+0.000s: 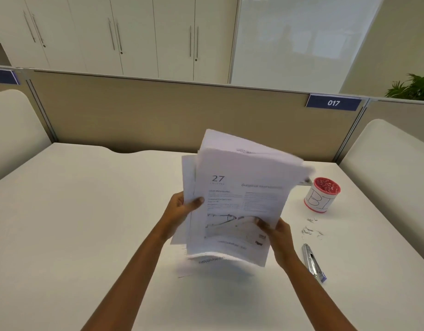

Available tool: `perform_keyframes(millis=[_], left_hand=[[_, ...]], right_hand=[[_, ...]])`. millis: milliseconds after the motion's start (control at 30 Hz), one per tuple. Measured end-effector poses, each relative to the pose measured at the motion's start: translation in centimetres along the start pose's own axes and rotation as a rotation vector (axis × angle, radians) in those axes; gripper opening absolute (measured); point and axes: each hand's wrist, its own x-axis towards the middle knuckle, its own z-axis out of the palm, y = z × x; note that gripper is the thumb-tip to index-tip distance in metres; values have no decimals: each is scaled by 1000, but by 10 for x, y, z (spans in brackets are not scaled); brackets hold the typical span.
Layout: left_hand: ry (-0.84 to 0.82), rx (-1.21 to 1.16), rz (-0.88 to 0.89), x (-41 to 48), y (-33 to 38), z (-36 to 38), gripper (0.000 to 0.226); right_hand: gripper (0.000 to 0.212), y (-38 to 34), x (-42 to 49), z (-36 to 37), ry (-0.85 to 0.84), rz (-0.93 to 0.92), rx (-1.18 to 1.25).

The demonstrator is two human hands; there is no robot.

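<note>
A large "27" was printed toward ten o'clock on the top sheet of the stack of papers (239, 199). The heading at its three o'clock began "Surgical" and blurred beyond reading after that. At the stack's six o'clock, a lower sheet's edge carried "mebooksfree.com". A blue sign (333, 102) on the partition (158, 111), at two o'clock from the papers, read "017" in white. The cup (322, 195) at three o'clock bore a handwritten "BI" on its white label.

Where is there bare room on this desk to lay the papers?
The white desk is bare left of the left hand gripping the stack of printed white sheets, out to the beige partition. Right of the right hand it is crowded: red-and-white cup, scattered staples, silver stapler.
</note>
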Motion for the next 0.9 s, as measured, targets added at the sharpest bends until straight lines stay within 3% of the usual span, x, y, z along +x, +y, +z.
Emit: perform_keyframes(millis=[100,233,333,367,433,500,633,733,833,900], left_hand=[[65,16,-22,6,-8,6,34],[73,11,-87,1,-32,14,48],[53,83,-140,-3,-47,18,45],[31,109,-162,-5,-51,18,48],[-30,190,-181,-10,-59,14,75],[-63,435,-216,-13,-73,9,89],[-45,1059,-463,-19,-109,0,64],[-41,1178,-471,-29,-116,-1,47],[133,1151,-423,-30,-114,-2,32],[233,1208,-484,-28,-111,-1,30]], right_hand=[[22,-6,2,9,54,-69,-50],[20,7,-1,13,-38,28,-151],[11,18,-4,9,-6,64,-162],[13,20,-4,6,25,65,-164],[17,21,-4,1,77,47,-175],[18,20,-1,-5,116,9,-187],[24,18,8,-20,272,-4,-223],[30,21,14,-31,366,63,-238],[34,24,13,-39,373,130,-246],[33,28,9,-40,313,180,-241]])
